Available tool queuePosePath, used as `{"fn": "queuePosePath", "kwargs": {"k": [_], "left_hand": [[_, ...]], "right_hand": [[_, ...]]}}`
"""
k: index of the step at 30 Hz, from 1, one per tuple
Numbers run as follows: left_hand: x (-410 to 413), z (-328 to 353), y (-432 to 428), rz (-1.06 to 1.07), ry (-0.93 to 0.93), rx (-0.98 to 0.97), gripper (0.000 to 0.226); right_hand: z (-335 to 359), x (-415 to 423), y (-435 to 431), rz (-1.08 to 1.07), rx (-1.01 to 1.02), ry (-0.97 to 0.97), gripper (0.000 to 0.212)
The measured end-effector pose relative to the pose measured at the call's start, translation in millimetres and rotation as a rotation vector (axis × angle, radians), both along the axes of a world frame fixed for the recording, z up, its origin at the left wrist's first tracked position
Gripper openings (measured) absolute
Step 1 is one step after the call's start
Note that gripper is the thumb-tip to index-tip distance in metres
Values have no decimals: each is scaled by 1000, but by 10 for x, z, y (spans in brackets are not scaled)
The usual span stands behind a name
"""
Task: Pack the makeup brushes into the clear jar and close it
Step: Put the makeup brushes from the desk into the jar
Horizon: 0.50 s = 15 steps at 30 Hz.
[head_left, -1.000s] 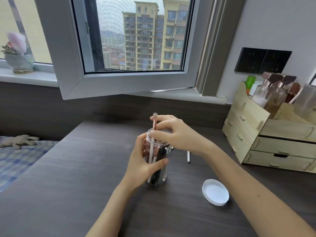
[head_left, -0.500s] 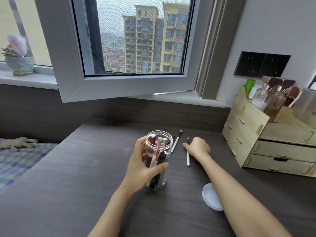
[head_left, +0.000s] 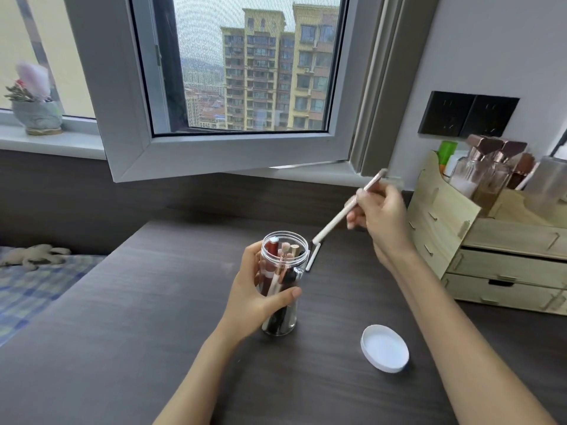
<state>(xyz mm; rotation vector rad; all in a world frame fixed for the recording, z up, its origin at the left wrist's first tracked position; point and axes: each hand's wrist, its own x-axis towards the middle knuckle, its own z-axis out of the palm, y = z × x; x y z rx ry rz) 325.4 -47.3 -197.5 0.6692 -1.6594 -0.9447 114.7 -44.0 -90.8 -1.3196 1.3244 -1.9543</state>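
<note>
Head camera looks down on a dark wood-grain table [head_left: 153, 302] where one clear plastic jar [head_left: 282, 280] stands upright with its mouth open. The left hand [head_left: 257, 299] is wrapped around the jar's side, the thumb in front and the other fingers behind, so the jar is firmly held. Inside the jar several makeup brushes [head_left: 280, 271] stand with their ends up; about four tips show at the rim, but the exact number I cannot tell, because they overlap.

The right hand [head_left: 380, 216] is raised above the table, to the right of the jar and behind it. Its fingers are pinched closed on one long makeup brush with a white handle [head_left: 340, 213]. This brush is tilted, its lower end pointing down toward the jar but apart from the rim, and its upper end is blurred. One more white-handled brush [head_left: 313, 257] lies flat on the table just behind the jar at its right side.

One round white lid [head_left: 385, 348] lies on the table to the right of the jar and nearer to the camera, well apart from it. At the right edge stands one light wooden organizer with drawers [head_left: 491, 259], with bottles in its top.
</note>
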Motion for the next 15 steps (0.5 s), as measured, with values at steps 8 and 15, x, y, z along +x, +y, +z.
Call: {"fn": "queuePosePath", "kwargs": {"k": [8,15], "left_hand": [[-7,8,12,-25,21,18,71],[3,19,5,-16,4,16,70]], "right_hand": [[200,769,364,149,64,543,2],[53,786,278,254,226,838,21]]}}
